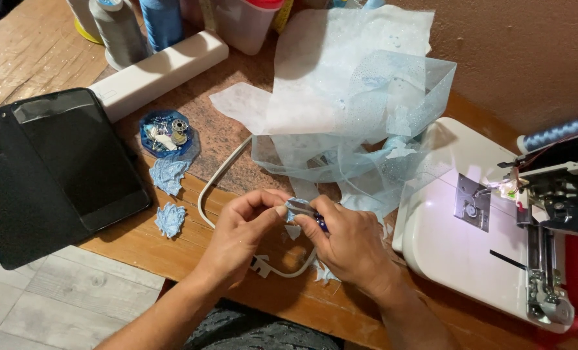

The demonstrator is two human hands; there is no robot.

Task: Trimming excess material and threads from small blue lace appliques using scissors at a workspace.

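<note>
Crowding the hands (295, 230): sewing machine (470, 259), tulle heap (360, 116).

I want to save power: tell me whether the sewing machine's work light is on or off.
On. The sewing machine has a bright glow at its needle area, lighting the metal needle plate and the white bed around it.

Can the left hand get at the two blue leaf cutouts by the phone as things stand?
Probably yes. The cutouts lie uncovered on the wooden table just beside the left hand. But its fingers are pinching a small blue fabric piece with the right hand.
</note>
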